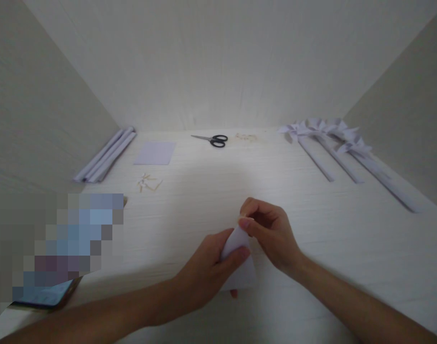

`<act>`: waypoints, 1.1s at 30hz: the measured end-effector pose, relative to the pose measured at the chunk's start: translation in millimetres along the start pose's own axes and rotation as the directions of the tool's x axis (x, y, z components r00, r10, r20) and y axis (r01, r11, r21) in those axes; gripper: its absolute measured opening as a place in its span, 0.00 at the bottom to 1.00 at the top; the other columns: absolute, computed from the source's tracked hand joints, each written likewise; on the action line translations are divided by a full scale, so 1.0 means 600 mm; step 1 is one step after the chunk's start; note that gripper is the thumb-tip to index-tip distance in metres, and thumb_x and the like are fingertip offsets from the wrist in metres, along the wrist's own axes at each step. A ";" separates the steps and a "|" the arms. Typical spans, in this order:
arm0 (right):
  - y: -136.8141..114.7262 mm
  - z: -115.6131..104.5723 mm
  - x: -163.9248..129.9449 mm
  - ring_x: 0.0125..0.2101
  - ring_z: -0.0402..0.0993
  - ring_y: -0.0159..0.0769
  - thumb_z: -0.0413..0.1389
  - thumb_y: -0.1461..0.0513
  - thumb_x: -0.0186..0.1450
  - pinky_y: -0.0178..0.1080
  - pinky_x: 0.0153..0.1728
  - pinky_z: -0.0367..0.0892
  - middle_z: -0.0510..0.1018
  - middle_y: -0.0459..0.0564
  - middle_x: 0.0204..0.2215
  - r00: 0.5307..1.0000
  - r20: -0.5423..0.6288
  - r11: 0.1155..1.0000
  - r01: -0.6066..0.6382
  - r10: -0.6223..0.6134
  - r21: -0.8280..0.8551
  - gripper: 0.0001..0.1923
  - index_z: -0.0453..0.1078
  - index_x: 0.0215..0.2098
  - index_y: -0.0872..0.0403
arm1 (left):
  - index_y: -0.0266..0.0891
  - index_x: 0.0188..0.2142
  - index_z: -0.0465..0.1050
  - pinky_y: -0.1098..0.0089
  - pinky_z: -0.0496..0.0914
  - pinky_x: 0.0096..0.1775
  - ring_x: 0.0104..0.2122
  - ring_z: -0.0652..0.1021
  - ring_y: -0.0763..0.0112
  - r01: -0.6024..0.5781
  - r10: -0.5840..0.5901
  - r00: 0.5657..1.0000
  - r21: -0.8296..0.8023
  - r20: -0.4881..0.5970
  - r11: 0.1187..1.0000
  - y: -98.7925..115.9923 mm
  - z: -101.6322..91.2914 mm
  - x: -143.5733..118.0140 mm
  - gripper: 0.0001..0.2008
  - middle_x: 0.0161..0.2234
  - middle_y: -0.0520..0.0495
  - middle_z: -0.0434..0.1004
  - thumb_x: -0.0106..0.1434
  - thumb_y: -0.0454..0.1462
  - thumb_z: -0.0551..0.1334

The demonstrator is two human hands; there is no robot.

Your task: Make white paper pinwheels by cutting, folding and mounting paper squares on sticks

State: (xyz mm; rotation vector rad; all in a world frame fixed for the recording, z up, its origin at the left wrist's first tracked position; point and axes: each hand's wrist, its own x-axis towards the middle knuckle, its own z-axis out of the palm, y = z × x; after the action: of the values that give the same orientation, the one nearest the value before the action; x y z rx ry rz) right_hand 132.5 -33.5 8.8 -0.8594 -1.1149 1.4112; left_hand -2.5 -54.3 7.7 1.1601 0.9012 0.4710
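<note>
Near the front middle of the white table, my left hand (214,263) is closed around a white sheet of paper (236,241) that bends upward in its grip. The thumb lies across the paper's face, and fingertips show below its lower edge. My right hand (270,229) pinches the upper corner of the same paper between thumb and forefinger. Whether anything small sits inside that pinch is hidden.
Scissors (214,140) lie at the back beside small pale bits (246,137). Paper pinwheels (322,131) on sticks are at right. Rolled paper tubes (107,155), a paper square (155,153), small sticks (149,183) and a partly blurred phone (46,294) lie left. Walls enclose the table.
</note>
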 end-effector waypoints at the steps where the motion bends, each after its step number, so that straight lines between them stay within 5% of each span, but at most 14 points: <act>1: -0.002 0.000 0.000 0.18 0.57 0.22 0.58 0.65 0.52 0.29 0.18 0.53 0.64 0.40 0.17 1.000 0.012 1.000 -0.024 0.024 -0.006 0.07 0.64 0.19 0.56 | 0.35 0.31 0.64 0.74 0.68 0.18 0.17 0.68 0.78 0.004 -0.004 1.000 -0.004 0.000 1.000 0.000 0.000 0.000 0.13 0.19 0.54 0.64 0.56 0.45 0.54; 6: -0.008 -0.001 0.002 0.17 0.56 0.22 0.57 0.64 0.53 0.29 0.17 0.52 0.62 0.40 0.16 0.997 0.039 0.993 -0.064 0.069 -0.102 0.09 0.62 0.18 0.56 | 0.35 0.31 0.64 0.75 0.68 0.17 0.17 0.69 0.77 0.026 -0.026 1.000 -0.013 0.004 1.000 0.003 0.001 0.001 0.13 0.19 0.53 0.65 0.56 0.45 0.54; 18: -0.008 -0.010 0.002 0.18 0.57 0.25 0.55 0.63 0.55 0.32 0.18 0.52 0.62 0.41 0.16 0.998 0.006 0.942 0.060 -0.061 -0.331 0.10 0.61 0.17 0.56 | 0.35 0.29 0.65 0.75 0.68 0.16 0.17 0.69 0.77 0.071 -0.070 0.997 0.053 -0.019 0.996 0.003 -0.005 0.008 0.12 0.19 0.54 0.64 0.55 0.44 0.55; 33: -0.009 -0.002 -0.002 0.17 0.58 0.24 0.56 0.65 0.53 0.31 0.17 0.53 0.64 0.41 0.16 0.993 -0.103 0.967 0.028 -0.056 -0.254 0.07 0.68 0.17 0.56 | 0.35 0.31 0.65 0.75 0.67 0.16 0.17 0.68 0.77 0.036 -0.023 0.997 0.172 -0.076 0.984 0.007 -0.005 0.010 0.12 0.20 0.54 0.64 0.55 0.44 0.54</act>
State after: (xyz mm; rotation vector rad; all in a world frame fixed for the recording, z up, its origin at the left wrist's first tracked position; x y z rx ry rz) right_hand 135.5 -34.7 13.4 -1.0745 -1.2380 1.1873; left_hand -1.0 -46.8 9.0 1.2922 1.0382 0.4194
